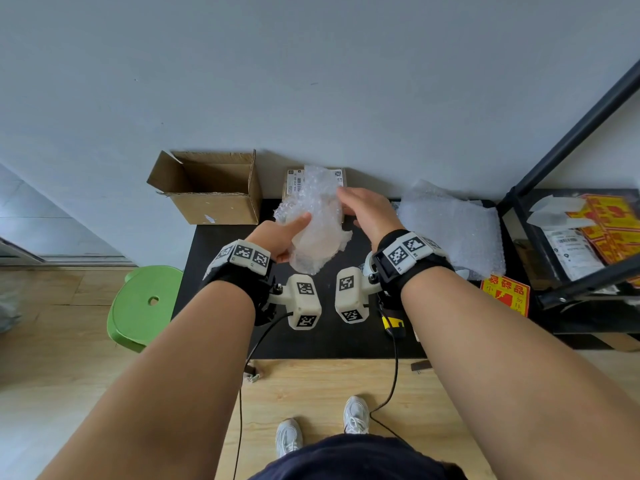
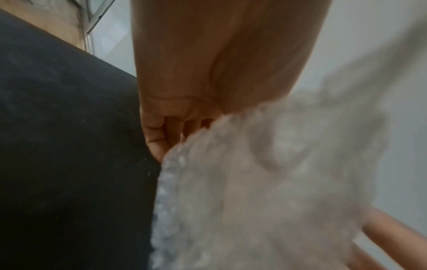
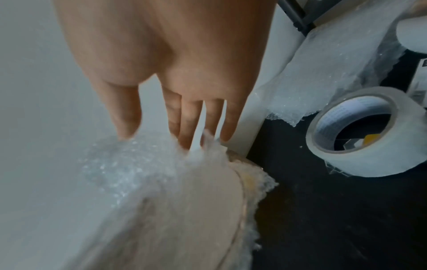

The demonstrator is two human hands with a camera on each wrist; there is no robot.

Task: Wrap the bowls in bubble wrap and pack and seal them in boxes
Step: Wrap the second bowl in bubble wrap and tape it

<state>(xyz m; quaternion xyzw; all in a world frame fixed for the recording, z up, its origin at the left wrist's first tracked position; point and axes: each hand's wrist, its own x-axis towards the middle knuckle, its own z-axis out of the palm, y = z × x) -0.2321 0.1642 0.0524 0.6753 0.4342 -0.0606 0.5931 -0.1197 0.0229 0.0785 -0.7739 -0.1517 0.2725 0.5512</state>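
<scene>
The left hand (image 1: 277, 237) grips the half-wrapped bowl (image 1: 317, 245) from below, above the table (image 1: 221, 271). The right hand (image 1: 367, 211), fingers nearly straight, presses the bubble wrap (image 1: 313, 195) over its top. The open box (image 1: 211, 187) lies farther off, leftward, nearer the left hand.

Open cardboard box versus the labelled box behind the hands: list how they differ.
The open cardboard box stands at the table's left rear with flaps up and its inside showing; the labelled box looks closed. The open one is plain brown; the labelled one carries a white barcode label. The open one is in full view; the labelled one is half hidden by bubble wrap. Both are brown cardboard against the wall.
</scene>
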